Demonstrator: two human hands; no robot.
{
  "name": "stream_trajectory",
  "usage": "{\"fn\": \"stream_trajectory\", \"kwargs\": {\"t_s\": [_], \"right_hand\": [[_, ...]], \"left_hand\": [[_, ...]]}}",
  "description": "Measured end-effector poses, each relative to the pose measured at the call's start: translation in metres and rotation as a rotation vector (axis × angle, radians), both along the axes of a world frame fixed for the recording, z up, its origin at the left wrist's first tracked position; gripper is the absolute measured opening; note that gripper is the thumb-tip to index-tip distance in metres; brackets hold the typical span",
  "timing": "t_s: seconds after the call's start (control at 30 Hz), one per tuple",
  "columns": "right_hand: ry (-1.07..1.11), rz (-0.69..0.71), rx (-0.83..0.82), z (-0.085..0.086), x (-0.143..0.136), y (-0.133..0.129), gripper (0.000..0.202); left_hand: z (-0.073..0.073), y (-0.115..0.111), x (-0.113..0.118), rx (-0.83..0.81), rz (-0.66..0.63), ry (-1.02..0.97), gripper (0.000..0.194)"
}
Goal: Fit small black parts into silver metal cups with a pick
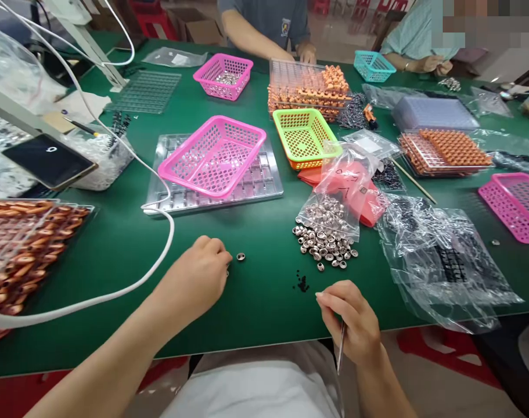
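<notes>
My left hand (197, 273) rests on the green table with its fingers curled together; a small silvery bit shows at the fingertips, too hidden to name. Just right of those fingers lies one small silver metal cup-like part (240, 256). In my right hand (353, 319) is a thin metal tool (341, 351), its shaft slanting down past the table edge. Thumb and forefinger of that hand are pinched near a little heap of tiny black pieces (303, 284). Beyond the heap, many silver parts (325, 244) spill from a clear plastic bag (334, 206).
A pink basket (214, 157) stands on a clear tray (264, 188). Behind the bag is a lime-green basket (305, 136). A white cable (129, 290) crosses at left, near racks of orange-brown parts (33, 249). Plastic bags (451, 267) lie at right. Two people sit opposite.
</notes>
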State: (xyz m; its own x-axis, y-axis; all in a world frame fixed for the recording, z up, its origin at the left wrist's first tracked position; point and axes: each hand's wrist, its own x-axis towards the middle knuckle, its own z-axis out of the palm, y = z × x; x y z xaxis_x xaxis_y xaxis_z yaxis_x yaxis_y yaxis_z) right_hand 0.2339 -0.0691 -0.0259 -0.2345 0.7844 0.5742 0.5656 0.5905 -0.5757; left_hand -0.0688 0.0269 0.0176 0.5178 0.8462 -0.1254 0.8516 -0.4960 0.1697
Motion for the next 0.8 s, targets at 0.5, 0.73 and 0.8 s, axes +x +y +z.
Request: {"fn": "stream_trajectory", "kwargs": {"t_s": [0.5, 0.73, 0.8], "right_hand": [[-0.003, -0.400, 0.134, -0.012, 0.009, 0.000, 0.033], [0.011, -0.385, 0.123, -0.013, 0.008, -0.003, 0.030], [0.017, -0.374, 0.119, -0.013, 0.007, -0.002, 0.030]], "left_hand": [[-0.018, -0.002, 0.130, -0.103, -0.302, -0.276, 0.013], [-0.028, 0.003, 0.150, -0.116, -0.239, -0.249, 0.010], [-0.028, 0.003, 0.152, -0.113, -0.220, -0.240, 0.009]]}}
